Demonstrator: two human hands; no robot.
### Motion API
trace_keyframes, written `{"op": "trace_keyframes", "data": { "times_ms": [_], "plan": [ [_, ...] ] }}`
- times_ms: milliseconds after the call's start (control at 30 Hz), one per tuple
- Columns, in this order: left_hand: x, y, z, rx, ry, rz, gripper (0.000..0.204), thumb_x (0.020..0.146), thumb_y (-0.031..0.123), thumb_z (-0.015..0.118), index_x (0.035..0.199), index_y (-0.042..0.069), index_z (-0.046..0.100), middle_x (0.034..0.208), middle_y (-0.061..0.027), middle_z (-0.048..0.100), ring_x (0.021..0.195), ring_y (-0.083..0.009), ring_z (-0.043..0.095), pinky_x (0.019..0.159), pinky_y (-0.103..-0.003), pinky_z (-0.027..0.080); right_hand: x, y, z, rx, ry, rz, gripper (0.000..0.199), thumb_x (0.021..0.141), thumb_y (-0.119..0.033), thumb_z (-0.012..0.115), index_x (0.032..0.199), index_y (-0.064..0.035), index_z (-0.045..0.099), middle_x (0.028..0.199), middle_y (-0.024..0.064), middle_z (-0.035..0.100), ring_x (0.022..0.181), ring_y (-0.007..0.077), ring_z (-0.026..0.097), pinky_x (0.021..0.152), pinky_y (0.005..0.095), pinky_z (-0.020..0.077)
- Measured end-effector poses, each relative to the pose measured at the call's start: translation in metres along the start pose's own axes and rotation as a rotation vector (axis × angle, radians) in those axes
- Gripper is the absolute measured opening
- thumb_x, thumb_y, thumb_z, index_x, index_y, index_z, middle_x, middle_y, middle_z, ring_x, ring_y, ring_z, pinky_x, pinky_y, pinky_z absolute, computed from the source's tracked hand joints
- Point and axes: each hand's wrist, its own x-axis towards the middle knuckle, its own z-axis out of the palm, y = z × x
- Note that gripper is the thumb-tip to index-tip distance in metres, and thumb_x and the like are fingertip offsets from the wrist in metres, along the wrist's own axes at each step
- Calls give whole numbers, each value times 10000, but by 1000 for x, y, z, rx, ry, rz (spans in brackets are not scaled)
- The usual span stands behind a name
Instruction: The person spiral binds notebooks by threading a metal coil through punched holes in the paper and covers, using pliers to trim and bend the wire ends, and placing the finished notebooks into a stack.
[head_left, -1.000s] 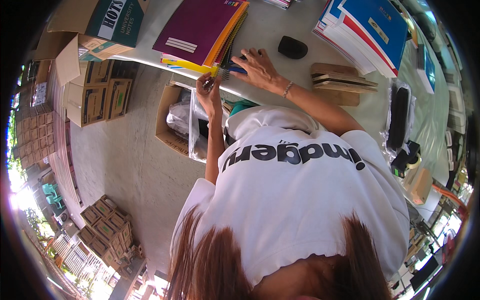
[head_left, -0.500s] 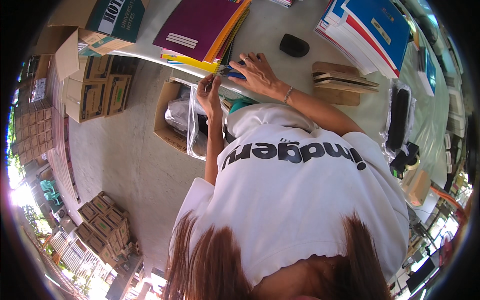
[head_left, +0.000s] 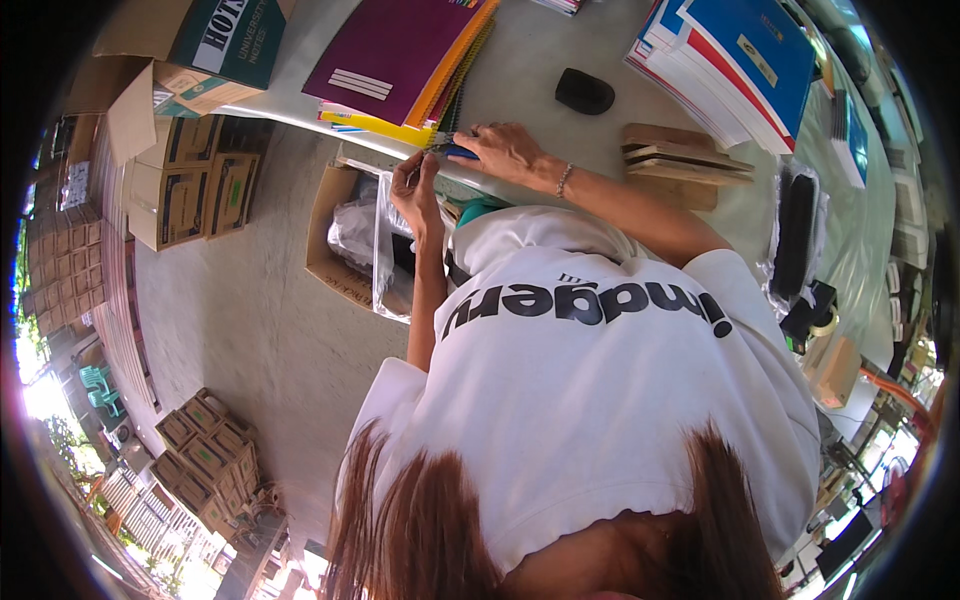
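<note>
A stack of spiral notebooks (head_left: 395, 50) with a purple cover on top lies at the table's near edge, with yellow and orange ones under it. My right hand (head_left: 505, 152) is closed around blue-handled pliers (head_left: 461, 152), whose head is at the near corner of the stack, by the end of a dark wire spiral (head_left: 440, 137). Just below that corner my left hand (head_left: 414, 188) has thumb and fingertips drawn together. Whatever they pinch is too small to make out.
Right of the notebooks are a black rounded object (head_left: 585, 91), wooden blocks (head_left: 680, 165) and a pile of blue-covered books (head_left: 750, 60). Below the table edge stands an open carton (head_left: 335, 235) with plastic in it. More cardboard boxes (head_left: 185, 190) stand on the left.
The pliers' blue handles, spread apart before, are now squeezed together in my right hand, which has shifted slightly left and down. My left hand stays almost in place.
</note>
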Motion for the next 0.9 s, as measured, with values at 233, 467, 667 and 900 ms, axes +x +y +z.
{"op": "trace_keyframes", "data": {
  "times_ms": [233,467,667,900],
  "plan": [
    [0,0,1,-21,-3,25,293,867,137,698,1055,-73,616,911,-99,680,826,-111,629,782,-228,490,-3,-7,-4,99,-61,85,333,907,-411,588,960,-84,621,764,97,641,651,287,647,592,394,537],
    [1,-4,0,-32,10,51,279,852,131,719,1031,-64,630,908,-89,678,813,-106,619,783,-226,488,-2,3,4,-133,291,-144,349,900,-419,588,1035,-99,628,906,100,645,803,284,644,702,401,527],
    [0,-5,1,-55,-19,51,316,848,123,718,1064,-81,610,968,-103,662,873,-122,607,817,-239,475,4,0,-2,-26,-24,-15,349,907,-422,578,1048,-106,621,864,97,650,789,279,653,686,405,527],
    [-7,2,-4,-181,-84,-63,367,863,113,685,1167,-59,571,953,-99,636,865,-131,608,818,-263,496,-11,9,-11,4,20,105,357,912,-432,573,1068,-114,618,840,114,653,764,275,651,667,391,520]
  ]
}}
